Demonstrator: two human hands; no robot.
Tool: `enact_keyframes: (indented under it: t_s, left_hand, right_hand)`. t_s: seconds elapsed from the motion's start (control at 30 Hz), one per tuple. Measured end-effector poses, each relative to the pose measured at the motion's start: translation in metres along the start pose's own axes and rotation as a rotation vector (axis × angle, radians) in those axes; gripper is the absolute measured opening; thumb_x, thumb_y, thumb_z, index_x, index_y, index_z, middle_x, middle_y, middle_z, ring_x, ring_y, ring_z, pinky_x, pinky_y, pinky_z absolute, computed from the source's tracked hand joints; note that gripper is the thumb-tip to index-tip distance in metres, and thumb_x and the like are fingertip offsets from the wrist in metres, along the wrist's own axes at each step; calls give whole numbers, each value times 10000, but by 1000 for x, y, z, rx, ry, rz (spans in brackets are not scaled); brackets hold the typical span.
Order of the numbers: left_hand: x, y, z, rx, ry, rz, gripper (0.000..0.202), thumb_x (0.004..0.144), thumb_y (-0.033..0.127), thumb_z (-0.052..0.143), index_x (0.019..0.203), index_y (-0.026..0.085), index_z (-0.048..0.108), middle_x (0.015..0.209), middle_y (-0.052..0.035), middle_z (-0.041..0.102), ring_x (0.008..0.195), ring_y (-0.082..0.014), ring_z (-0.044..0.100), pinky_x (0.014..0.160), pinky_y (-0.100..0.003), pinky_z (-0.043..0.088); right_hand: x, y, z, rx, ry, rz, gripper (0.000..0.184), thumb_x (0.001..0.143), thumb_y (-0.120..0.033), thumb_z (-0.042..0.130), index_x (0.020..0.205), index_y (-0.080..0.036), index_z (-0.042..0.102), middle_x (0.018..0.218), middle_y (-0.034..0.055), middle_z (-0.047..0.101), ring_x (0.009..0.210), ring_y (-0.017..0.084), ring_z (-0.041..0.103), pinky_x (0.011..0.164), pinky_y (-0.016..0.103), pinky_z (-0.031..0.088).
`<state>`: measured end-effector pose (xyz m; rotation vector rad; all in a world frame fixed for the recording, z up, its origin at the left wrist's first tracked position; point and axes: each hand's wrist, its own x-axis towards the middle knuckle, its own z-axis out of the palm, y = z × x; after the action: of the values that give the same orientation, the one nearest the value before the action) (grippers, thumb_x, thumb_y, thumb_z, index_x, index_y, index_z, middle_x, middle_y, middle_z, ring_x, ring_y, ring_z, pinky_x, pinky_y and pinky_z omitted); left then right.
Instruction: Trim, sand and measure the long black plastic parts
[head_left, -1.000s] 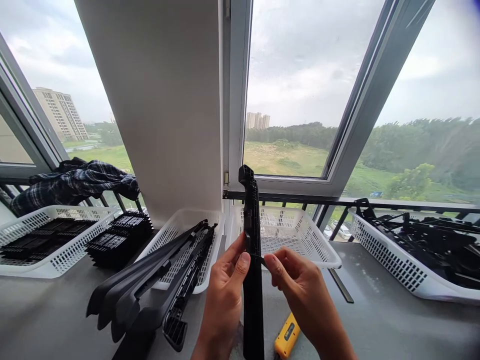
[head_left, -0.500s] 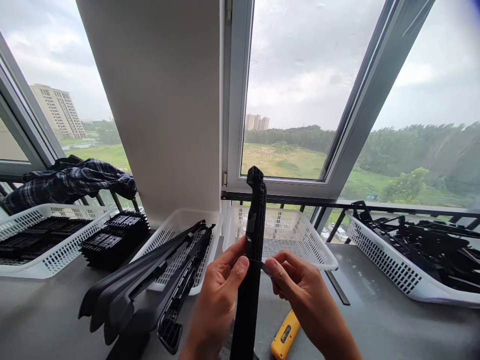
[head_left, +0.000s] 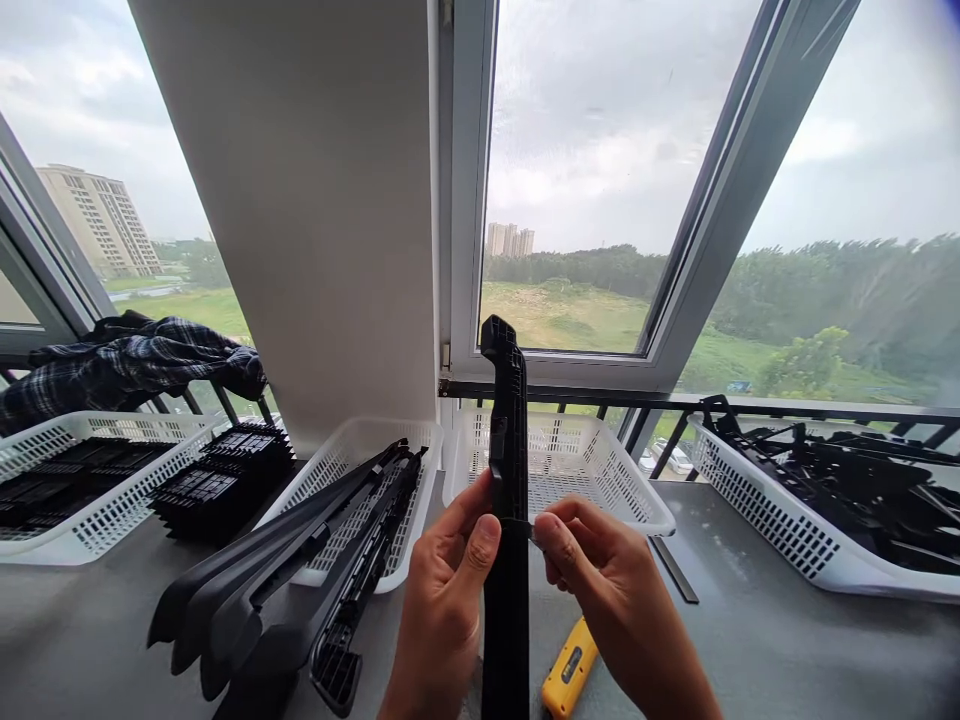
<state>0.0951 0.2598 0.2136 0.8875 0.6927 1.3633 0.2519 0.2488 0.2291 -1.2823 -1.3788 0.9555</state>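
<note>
My left hand (head_left: 454,585) is closed around a long black plastic trim part (head_left: 508,430), which stands nearly upright with its hooked end at the top. The thumb presses on the part's left edge. At the right edge, my right hand (head_left: 600,575) pinches between thumb and forefinger a small dark thin piece (head_left: 531,532) that meets the part; its kind is hidden by the fingers. A yellow tool or device (head_left: 571,668) lies on the table below the right hand.
Several similar black parts (head_left: 277,580) lean across a white basket (head_left: 352,435) on the left. Stacked black grid pieces (head_left: 225,480) stand beside another white basket (head_left: 112,530). A white basket (head_left: 652,515) is behind my hands. Black parts fill the right basket (head_left: 780,525). A flat metal strip (head_left: 675,570) lies on the table.
The view has shifted slightly. The trim part is a little more upright, its top tilted slightly left, and both hands keep their grip on it and the small piece.
</note>
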Motion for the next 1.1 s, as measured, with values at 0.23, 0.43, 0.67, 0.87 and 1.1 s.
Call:
enact_keyframes:
  t_s: [0.23, 0.43, 0.67, 0.87, 1.1]
  left_hand:
    - [1, 10, 2, 46, 22, 81, 515, 962, 450, 833, 1446, 292, 754, 1407, -103, 784, 1360, -321, 694, 1164, -416, 562]
    - [0, 11, 2, 185, 38, 145, 503, 965, 457, 829, 1438, 303, 755, 1368, -99, 788, 1311, -303, 720, 1109, -373, 602]
    - [0, 2, 6, 181, 45, 178, 509, 947, 445, 851, 1430, 321, 748, 1345, -99, 786, 1225, -289, 754, 958, -320, 654]
    - [0, 2, 9, 163, 70, 204, 528, 929, 453, 866, 1426, 319, 752, 1435, -108, 756, 1241, -287, 738, 998, -338, 642]
    - [2, 5, 3, 153, 103, 201, 616, 902, 471, 888, 1463, 272, 731, 1391, -127, 780, 1308, -328, 715, 1055, -376, 621]
  right_hand:
    - [3, 12, -2, -74, 61, -59, 596, 1012, -754, 584, 743, -222, 594, 643, -22, 498, 611, 146, 445, 573, 266, 388]
    - [-2, 5, 1, -82, 90, -122, 543, 1058, -680, 562, 778, -221, 634, 672, -6, 559, 624, 150, 497, 572, 247, 432]
    - [-2, 3, 13, -42, 79, -135, 494, 1068, -680, 535, 1076, -220, 713, 708, -11, 640, 570, 143, 520, 498, 230, 412]
    - [-1, 8, 19, -16, 144, -82, 539, 1059, -701, 539, 1200, -208, 706, 874, 52, 784, 706, 193, 703, 639, 259, 539]
    - [0, 6, 13, 18, 102, -122, 524, 1051, -692, 568, 1160, -204, 725, 714, 7, 707, 635, 174, 642, 582, 253, 486]
